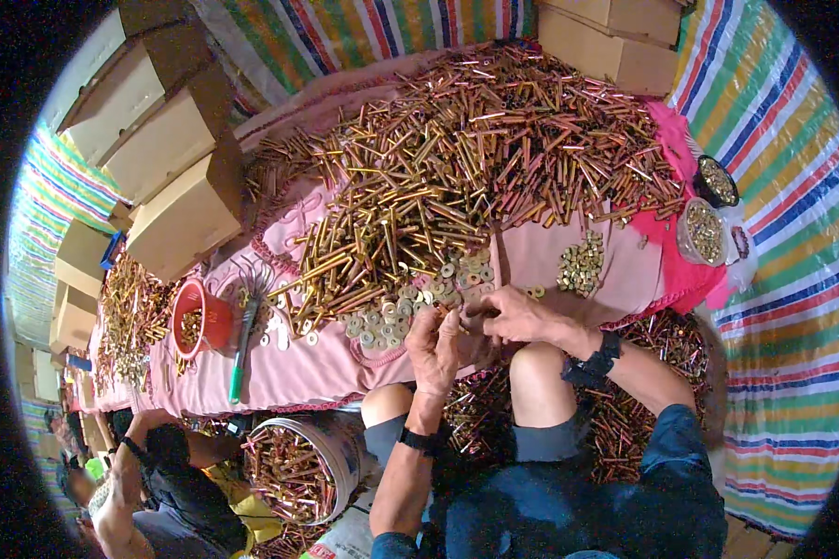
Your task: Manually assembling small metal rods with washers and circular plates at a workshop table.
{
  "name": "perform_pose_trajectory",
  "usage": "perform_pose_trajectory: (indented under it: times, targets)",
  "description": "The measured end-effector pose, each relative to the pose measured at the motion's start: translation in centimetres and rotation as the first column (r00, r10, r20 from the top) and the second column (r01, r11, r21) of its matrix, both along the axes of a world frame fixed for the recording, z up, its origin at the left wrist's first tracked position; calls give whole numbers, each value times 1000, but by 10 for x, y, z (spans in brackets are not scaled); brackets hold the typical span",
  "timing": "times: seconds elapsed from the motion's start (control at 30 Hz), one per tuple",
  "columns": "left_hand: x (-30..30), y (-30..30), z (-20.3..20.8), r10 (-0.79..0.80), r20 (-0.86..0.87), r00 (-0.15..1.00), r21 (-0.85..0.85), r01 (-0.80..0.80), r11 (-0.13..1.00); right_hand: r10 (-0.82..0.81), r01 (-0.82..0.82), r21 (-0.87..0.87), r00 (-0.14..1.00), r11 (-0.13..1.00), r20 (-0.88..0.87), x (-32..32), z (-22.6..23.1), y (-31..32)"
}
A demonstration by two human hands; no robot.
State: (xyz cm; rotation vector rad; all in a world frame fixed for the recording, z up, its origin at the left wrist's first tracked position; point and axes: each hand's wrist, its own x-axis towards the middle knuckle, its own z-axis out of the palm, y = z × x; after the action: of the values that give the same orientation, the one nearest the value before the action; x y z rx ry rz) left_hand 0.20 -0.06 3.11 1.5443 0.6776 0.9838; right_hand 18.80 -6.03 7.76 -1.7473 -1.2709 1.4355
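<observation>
Both my hands meet over the near edge of a pink cloth [294, 374]. My left hand [432, 349] points upward, thumb and fingers pinched together at a small piece I cannot make out. Just to its right, my right hand [520, 315] has its fingers curled in a pinch, and what lies between them is hidden. Flat round washers [382, 324] are spread right beside and beyond my fingers. Behind them rises a large heap of brass-coloured bolts [494, 140]. A small group of nuts [582, 265] lies beyond my right hand.
Left stand a red bucket [220, 321] and a green-handled rake [240, 359]. A white bucket [347, 452] of bolts is by my left knee. Nuts fill a clear tub [684, 240] and black bowl [730, 203]. Cardboard boxes [186, 214] rise far left; another person [172, 484] works lower left.
</observation>
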Motion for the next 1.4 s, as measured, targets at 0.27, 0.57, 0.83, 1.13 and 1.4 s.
perform_pose_trajectory:
  times: [0.27, 0.57, 0.83, 1.13, 1.4]
  targets:
    - [-3, -11, 34, 115, 179, 977, -261, -66, 963, 3, -124, 450, 965, 885, 261, -2, -53, -2]
    - [-1, -18, 45, 67, 87, 994, -22, -66, 998, 14, -101, 498, 984, 861, 176, -5, -42, -12]
    - [-16, -17, 8, 150, 5, 989, -418, -134, 898, 168, -216, 366, 973, 905, 159, -14, -22, -3]
    - [5, -14, -3, 34, 259, 965, -579, 127, 806, -225, 250, 123, 956, 961, -188, 8, -20, -20]
    - [8, -20, 1, 45, 149, 988, -500, 36, 865, -230, 306, 187, 911, 933, -342, -9, -1, -10]
